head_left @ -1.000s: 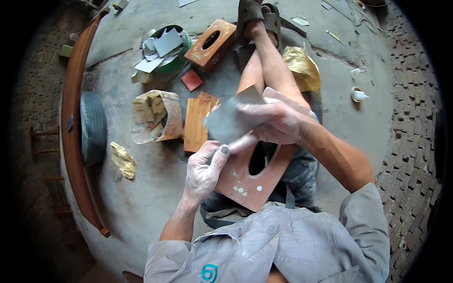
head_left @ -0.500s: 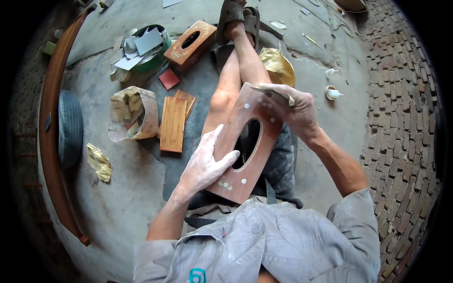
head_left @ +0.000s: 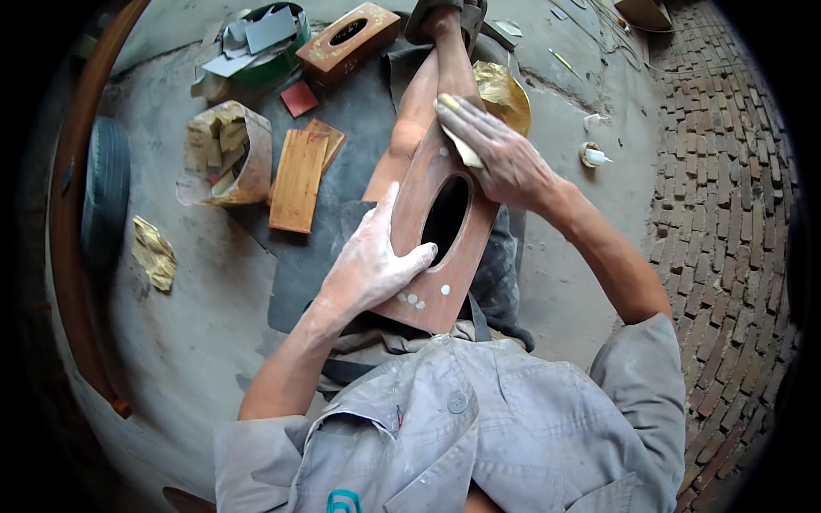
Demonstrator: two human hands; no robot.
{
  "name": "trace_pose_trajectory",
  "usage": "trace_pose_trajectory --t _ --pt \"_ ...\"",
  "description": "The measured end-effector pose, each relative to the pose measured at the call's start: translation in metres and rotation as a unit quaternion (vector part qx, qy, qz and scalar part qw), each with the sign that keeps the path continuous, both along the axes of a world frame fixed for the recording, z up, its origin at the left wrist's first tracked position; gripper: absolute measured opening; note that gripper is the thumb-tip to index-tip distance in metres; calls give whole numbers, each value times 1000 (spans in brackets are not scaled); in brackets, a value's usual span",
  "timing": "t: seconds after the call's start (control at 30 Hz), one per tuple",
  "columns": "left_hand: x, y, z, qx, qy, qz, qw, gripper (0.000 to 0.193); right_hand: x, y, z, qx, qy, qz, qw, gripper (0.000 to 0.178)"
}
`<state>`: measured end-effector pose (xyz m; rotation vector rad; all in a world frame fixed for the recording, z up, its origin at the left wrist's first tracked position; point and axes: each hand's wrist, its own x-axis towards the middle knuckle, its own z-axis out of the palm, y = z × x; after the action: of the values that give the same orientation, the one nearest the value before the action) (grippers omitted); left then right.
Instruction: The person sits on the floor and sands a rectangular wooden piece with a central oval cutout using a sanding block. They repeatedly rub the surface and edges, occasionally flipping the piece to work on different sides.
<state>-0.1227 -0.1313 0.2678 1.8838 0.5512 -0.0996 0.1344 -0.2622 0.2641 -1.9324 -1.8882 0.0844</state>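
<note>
A: ok where's the wooden box (head_left: 459, 269) and what's each hand up to?

B: It's slanted across the person's lap, oval hole up. Left hand (head_left: 369, 256) has hold of its left edge, thumb bent at the hole's rim. Right hand (head_left: 496, 156) lies flat over the box's far right corner, fingers close together on a pale sheet (head_left: 464, 150). Can't tell if they're pinching it or just pressing.

A: what can't you see?

B: Most of the sheet and that corner are under the right hand. The hole's just dark inside. Shoes (head_left: 473, 24) beyond the box are cut off by the top edge, and the tyre (head_left: 104, 192), way out left of it, fades into shadow.

A: anything different from half a second ago?

B: Yeah, the right hand was gripping that corner with the thumb side up, and a bunch of pale dots showed at the far end. Now the palm's down and most are covered. Left hand's hardly moved on the box. The whole view has shifted a bit too.
</note>
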Motion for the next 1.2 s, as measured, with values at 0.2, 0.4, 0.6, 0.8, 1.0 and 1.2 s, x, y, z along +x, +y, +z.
trace_pose_trajectory --t 0.2,0.4,0.6,0.8,1.0,1.2 --pt "2 -2 5 -126 4 18 992 106 -72 -16 6 -31 -55 111 992 76" --pt "-4 -4 -7 -80 -17 25 996 104 -21 -4 -12 -28 -56 -60 996 69" --pt "-4 -3 -2 -65 -13 26 997 103 -55 -3 7 -27 -65 -37 997 58" --pt "-5 -5 -9 -76 -40 29 996 102 -96 0 3 0 -29 -55 998 57" --pt "-2 -4 -7 -73 -18 19 997 96 -56 -1 -6 -46 12 -184 982 52" --pt "2 -4 -2 -50 -18 10 999 99 -44 -53 7 -45 23 -185 981 53"
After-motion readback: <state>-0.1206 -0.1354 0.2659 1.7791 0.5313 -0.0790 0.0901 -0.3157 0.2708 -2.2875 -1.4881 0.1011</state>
